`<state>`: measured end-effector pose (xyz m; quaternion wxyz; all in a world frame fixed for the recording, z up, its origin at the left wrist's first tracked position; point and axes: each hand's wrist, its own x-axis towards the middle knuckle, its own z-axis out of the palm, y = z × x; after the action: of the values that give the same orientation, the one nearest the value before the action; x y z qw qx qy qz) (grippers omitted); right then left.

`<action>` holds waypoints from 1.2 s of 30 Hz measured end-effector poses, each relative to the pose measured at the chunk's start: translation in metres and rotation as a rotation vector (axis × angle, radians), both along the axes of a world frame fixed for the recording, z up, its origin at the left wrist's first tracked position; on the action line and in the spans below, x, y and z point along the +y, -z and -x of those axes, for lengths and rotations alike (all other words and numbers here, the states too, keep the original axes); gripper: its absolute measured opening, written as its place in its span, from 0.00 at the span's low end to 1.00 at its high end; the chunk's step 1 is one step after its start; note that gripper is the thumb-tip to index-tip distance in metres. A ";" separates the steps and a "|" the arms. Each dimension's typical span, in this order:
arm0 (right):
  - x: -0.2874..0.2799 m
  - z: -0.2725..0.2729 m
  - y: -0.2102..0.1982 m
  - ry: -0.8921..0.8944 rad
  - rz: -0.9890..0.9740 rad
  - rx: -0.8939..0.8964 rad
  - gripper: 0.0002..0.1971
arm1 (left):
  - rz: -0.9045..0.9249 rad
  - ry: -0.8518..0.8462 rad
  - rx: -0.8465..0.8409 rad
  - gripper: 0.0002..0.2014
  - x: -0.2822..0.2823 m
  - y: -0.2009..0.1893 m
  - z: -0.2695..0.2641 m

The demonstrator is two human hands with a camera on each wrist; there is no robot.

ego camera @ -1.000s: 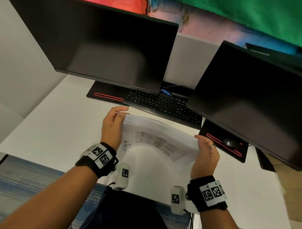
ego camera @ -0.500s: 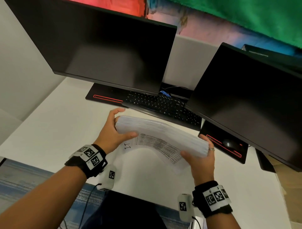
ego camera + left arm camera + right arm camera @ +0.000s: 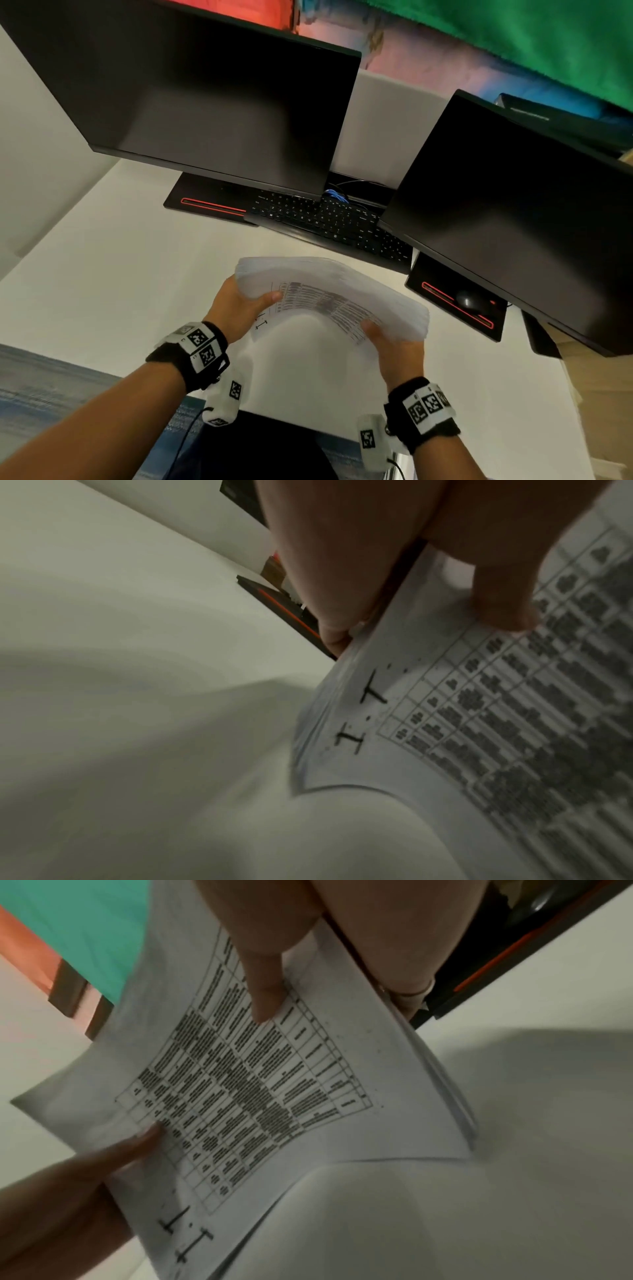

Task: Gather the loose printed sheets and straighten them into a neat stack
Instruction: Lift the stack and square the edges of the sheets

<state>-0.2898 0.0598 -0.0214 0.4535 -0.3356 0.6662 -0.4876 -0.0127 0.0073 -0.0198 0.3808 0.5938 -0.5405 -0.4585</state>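
A thick bundle of printed sheets (image 3: 329, 291) hangs in the air above the white desk (image 3: 120, 274), bowed upward in the middle. Its near face carries a printed table (image 3: 246, 1085) and two large marks (image 3: 363, 718). My left hand (image 3: 239, 305) grips the left end, thumb across the printed face and fingers behind. My right hand (image 3: 394, 339) grips the right end the same way, thumb on the table print. The edges of the sheets (image 3: 411, 315) look fanned and uneven at the right end.
Two dark monitors (image 3: 212, 102) (image 3: 520, 212) lean over the back of the desk. A black keyboard (image 3: 329, 222) lies under them. A dark mouse (image 3: 467, 301) sits on a black pad with a red stripe at the right. Bare white desk lies below the sheets.
Both hands lifted the bundle and tilted it flatter. My left hand moved from the far top edge down to a thumb-over grip on the left end. The bundle drifted slightly toward me.
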 end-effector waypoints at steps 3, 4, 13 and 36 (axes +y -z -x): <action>-0.003 0.001 0.006 0.041 -0.043 -0.015 0.16 | 0.004 -0.028 -0.014 0.18 -0.003 -0.004 0.005; -0.004 0.001 0.004 0.050 -0.048 -0.004 0.16 | -0.004 -0.043 -0.017 0.18 -0.003 -0.008 0.007; -0.017 0.009 0.039 -0.223 -0.252 0.171 0.19 | -0.319 -0.066 -0.272 0.30 -0.011 0.019 -0.008; -0.013 0.004 -0.051 0.046 0.211 -0.022 0.17 | 0.275 -0.147 0.131 0.13 0.003 -0.049 0.007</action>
<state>-0.2940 0.0466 0.0298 0.4117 -0.3610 0.6138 -0.5687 -0.0199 0.0101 0.0289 0.5254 0.5427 -0.5275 -0.3887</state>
